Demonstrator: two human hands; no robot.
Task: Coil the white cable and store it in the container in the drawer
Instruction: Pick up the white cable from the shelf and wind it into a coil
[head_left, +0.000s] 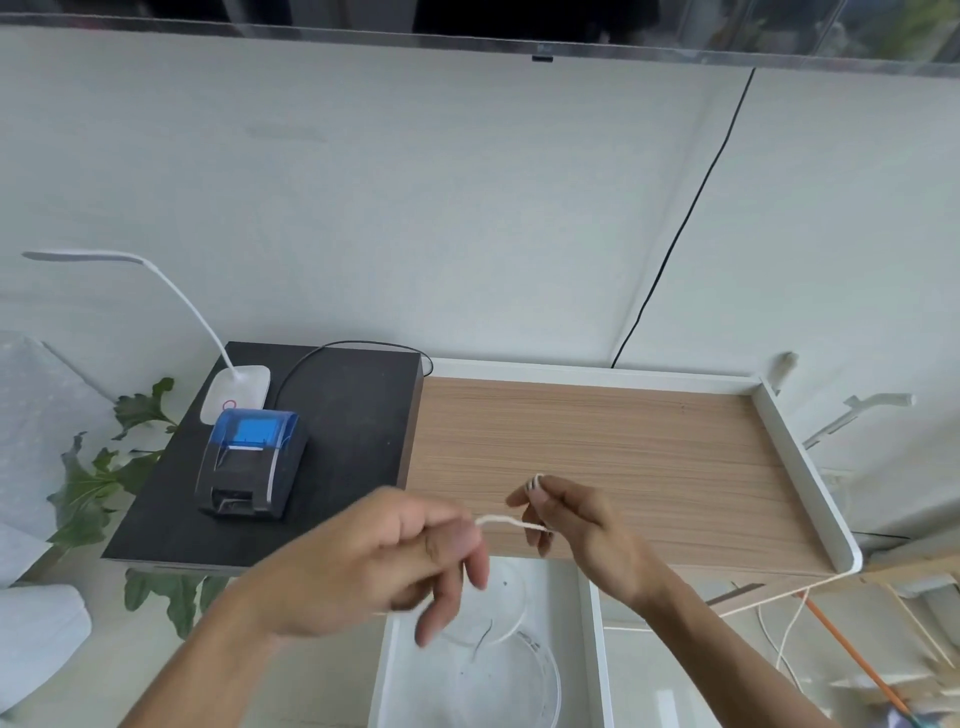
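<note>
Desk (597, 441), wooden top with a raised white rim, fills the frame from centre out to three o'clock; we list it first as the largest item, bare of clutter on its visible part. Black stand (332, 415), at nine o'clock of the desk and butting against it, carries a small black printer (249, 467) with a blue translucent lid and a white lamp (236, 389) on a bent neck; a red ring shows on the lamp base, and we can read no lettering on either. Drawer (589, 649), white, stands open at six o'clock under the hands, and in it lies a clear round container (540, 670), apparently shallow and uncovered, its contents too faint to name. Left hand (384, 561) is blurred: thumb and forefinger look pinched together on one end of the white cable (506, 521), the remaining fingers hanging loose and apart. Right hand (576, 525), at three o'clock of the left, has its fingertips closed on small loops of the same cable, a short span running between the two hands above the drawer. We judge the cable light, thin and limp, with some spring that could undo the loops, so it wants pinching across the gathered turns rather than at a free end. Writing: none legible anywhere; a small mark on the dark screen edge at twelve o'clock is too tiny to read.
</note>
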